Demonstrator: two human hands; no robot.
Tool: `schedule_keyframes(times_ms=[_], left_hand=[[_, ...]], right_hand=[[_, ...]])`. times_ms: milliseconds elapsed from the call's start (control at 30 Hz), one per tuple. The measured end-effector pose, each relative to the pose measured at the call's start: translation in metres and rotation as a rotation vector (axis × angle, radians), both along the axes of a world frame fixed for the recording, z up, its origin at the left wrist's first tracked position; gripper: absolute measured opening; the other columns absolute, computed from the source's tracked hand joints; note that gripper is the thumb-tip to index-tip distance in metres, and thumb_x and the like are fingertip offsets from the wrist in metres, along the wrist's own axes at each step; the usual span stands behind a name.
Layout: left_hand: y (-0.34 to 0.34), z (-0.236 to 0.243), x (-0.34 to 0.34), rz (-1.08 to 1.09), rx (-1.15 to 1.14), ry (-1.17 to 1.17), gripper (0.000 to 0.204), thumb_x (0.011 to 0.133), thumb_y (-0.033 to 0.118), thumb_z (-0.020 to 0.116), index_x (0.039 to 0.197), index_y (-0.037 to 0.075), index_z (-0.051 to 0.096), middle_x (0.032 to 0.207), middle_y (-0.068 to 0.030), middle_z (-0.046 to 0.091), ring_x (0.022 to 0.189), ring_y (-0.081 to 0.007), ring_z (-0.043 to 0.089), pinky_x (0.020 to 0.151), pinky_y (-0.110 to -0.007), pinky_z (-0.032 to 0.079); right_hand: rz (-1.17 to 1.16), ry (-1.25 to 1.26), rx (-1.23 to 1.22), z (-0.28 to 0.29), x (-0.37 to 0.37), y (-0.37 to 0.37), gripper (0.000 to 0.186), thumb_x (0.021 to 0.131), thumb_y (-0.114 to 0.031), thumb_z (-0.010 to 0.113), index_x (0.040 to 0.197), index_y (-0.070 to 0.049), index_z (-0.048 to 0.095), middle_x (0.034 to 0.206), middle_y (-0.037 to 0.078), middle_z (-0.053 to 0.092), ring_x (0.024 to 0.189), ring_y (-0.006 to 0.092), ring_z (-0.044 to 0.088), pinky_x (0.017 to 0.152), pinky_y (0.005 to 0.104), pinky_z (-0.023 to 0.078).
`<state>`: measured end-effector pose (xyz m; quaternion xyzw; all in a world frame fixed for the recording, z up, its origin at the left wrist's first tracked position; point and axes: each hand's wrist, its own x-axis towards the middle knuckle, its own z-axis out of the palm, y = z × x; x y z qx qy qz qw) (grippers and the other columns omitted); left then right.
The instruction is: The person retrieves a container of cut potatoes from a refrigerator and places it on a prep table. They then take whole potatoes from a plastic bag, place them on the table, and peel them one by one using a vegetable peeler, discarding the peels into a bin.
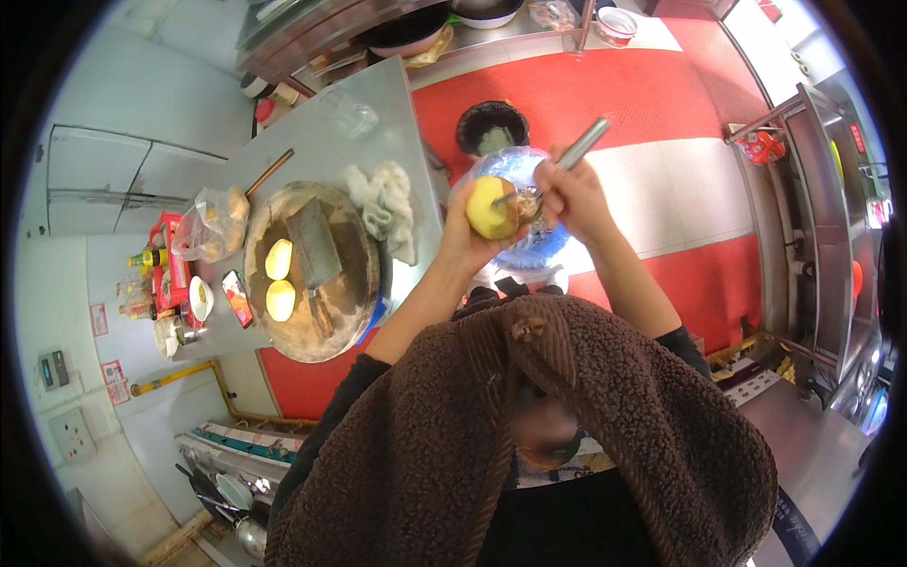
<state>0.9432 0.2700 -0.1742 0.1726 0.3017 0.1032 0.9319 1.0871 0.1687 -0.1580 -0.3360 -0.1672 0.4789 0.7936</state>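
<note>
My left hand (pixel 456 234) is closed around a potato (pixel 489 210), mostly yellow where peeled, with brown skin on its right side. In my right hand (pixel 581 198) is a peeler (pixel 584 144) with a metal handle that points up to the right. Its head reaches to the potato's right side; contact is hard to make out. Under both hands stands a bin lined with a clear bluish bag (pixel 529 253), with brown scraps inside. To the left, two peeled yellow pieces (pixel 280 280) lie on a round wooden chopping board (pixel 357 231) beside a cleaver (pixel 315 241).
The board rests on a metal table (pixel 312 142) with a crumpled towel (pixel 387 208), a phone (pixel 237 298) and a plastic bag (pixel 215 227). Beyond the bin, a black tub (pixel 491 111) holding pale pieces sits on the red floor mat (pixel 548 90). Metal shelving (pixel 812 217) stands at the right.
</note>
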Motion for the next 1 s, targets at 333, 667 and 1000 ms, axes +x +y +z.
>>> schedule_keyframes(times_ms=[333,667,1000], left_hand=[[-0.008,-0.002,-0.004,-0.226,0.058,0.0,0.054,0.082,0.051,0.036,0.108,0.007,0.054,0.09,-0.0174,0.059,0.071,-0.0281,0.058,0.053,-0.037,0.045],[0.002,-0.002,-0.015,-0.2,0.132,-0.074,0.058,0.082,0.05,0.044,0.12,0.007,0.048,0.111,-0.0219,0.056,0.086,-0.0347,0.06,0.069,-0.043,0.049],[0.001,-0.009,-0.018,-0.271,0.152,-0.128,0.054,0.081,0.044,0.05,0.115,0.002,0.049,0.099,-0.0176,0.058,0.077,-0.0331,0.06,0.058,-0.041,0.05]], right_hand=[[0.082,0.222,-0.151,-0.036,0.037,0.009,0.011,0.089,-0.013,0.052,0.086,-0.007,0.044,0.069,0.002,0.049,0.047,0.005,0.042,0.034,0.0194,0.038],[-0.35,-0.432,-0.134,-0.029,0.041,0.009,0.014,0.086,-0.009,0.054,0.081,-0.004,0.043,0.065,0.005,0.05,0.042,0.0093,0.045,0.036,0.0227,0.043],[0.192,0.226,-0.209,-0.027,0.034,0.019,0.013,0.087,-0.014,0.056,0.086,-0.004,0.047,0.066,0.002,0.051,0.04,0.006,0.043,0.031,0.022,0.037]])
